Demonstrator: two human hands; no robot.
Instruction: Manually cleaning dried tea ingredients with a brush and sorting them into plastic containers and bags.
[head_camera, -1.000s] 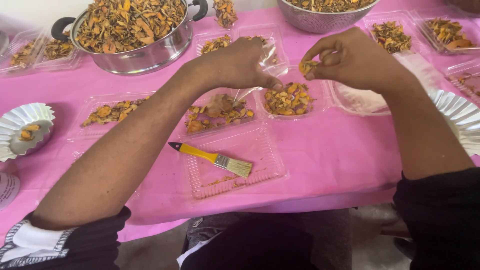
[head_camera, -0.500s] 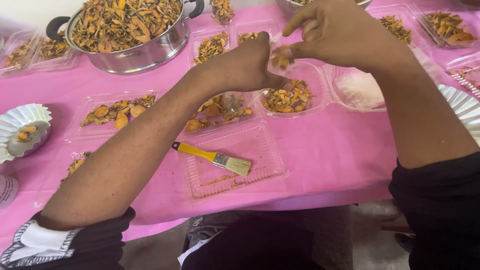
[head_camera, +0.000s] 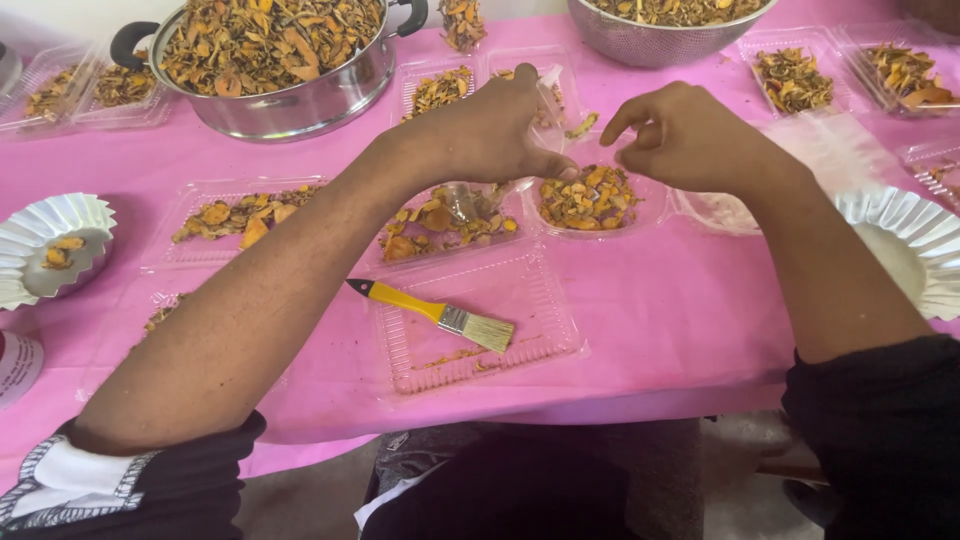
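One head-worn view; it looks steeply down and forward, close over the pink table (head_camera: 650, 330).

Clear plastic clamshell packs cover the pink table: an open, nearly empty one (head_camera: 480, 320) nearest the person, filled ones (head_camera: 590, 200) behind it, and more along the far edge (head_camera: 790, 75). A white labelled container (head_camera: 15, 365) stands at far left.

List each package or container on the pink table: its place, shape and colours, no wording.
Clear plastic tray: nearest, square, holding a yellow-handled brush.
Clear bag: pinched by the left hand; right hand beside it.
Steel pot: top left, round.
White fluted cup: left edge.
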